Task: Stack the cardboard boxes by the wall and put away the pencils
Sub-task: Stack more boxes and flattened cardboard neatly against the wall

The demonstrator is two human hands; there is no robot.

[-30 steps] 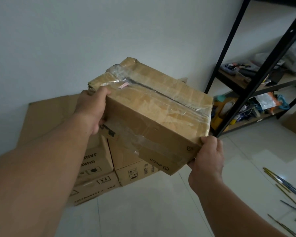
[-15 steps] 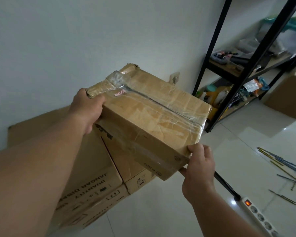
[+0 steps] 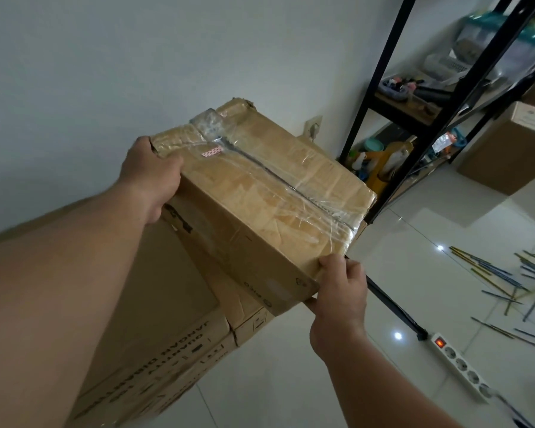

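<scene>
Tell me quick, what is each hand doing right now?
Left hand: grips the far left corner of the taped brown cardboard box.
Right hand: grips that box's near right corner.

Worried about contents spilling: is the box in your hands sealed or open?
Sealed. Clear tape runs along the top seam of the box, and both top flaps lie closed under it.
</scene>
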